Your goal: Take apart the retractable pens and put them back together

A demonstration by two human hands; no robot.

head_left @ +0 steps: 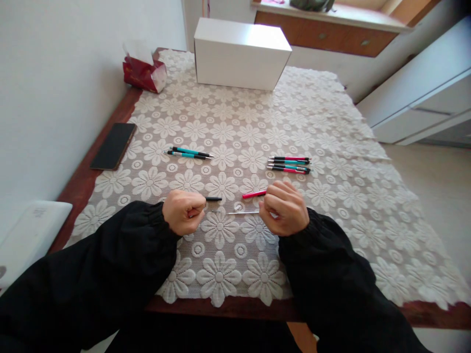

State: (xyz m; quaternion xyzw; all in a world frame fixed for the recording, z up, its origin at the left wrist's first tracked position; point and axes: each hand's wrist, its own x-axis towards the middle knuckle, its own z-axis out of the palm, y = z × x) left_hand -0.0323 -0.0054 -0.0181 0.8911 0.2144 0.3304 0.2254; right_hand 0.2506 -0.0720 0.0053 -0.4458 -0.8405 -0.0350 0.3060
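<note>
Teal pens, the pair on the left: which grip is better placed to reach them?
Left, probably: the left grip, a fist, sits nearer the teal pens; the right grip, also a fist, is closer to the other pens. Can't tell whether the black piece beside the left fist is held.

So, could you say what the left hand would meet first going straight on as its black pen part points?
Likely the red part jutting from the right hand, roughly ahead of the left hand and its black part; depth is unclear.
</note>
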